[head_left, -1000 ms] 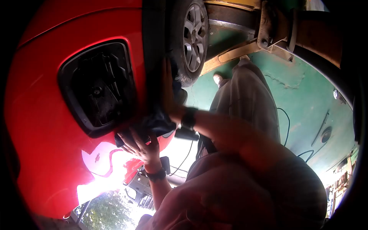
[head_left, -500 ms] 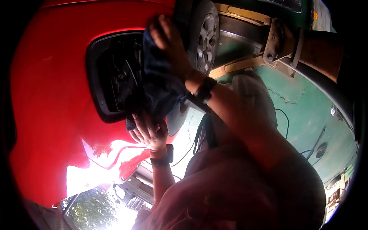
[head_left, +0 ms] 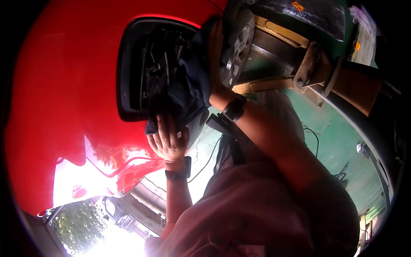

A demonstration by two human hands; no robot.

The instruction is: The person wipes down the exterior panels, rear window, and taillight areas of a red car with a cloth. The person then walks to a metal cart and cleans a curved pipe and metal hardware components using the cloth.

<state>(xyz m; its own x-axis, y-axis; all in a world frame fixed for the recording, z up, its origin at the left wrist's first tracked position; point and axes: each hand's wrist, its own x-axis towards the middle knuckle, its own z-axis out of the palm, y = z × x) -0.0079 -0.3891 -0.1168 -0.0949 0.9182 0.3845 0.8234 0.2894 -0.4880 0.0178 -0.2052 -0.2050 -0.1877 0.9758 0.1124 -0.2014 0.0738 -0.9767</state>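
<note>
My right hand (head_left: pixel 216 58) is wrapped against a dark cloth (head_left: pixel 195 75) near the car's wheel; its fingertips are in shadow. The bunched cloth hangs beside and partly over the right part of a black-framed opening (head_left: pixel 125 85) in a red car panel (head_left: pixel 68 73). Inside the opening, dark parts and thin rods show. My left hand (head_left: pixel 169 143) lies below the opening, fingers stretched out and slightly apart, their tips at the cloth's lower corner. What lies beneath its palm is hidden.
The car's wheel (head_left: pixel 239 49) stands right of the cloth, by a yellow lift arm (head_left: pixel 280 32) and a rusty metal joint (head_left: pixel 310 68). Thin cables (head_left: pixel 314 135) lie on the green floor (head_left: pixel 329 124). Plastic-wrapped items (head_left: pixel 308 17) are at the top right. Another vehicle (head_left: pixel 124 216) shows at bottom left.
The view has shifted, so the opening sits higher and further right. My right hand and the cloth moved up beside the opening, then toward the wheel. My left hand stays at the cloth's lower corner.
</note>
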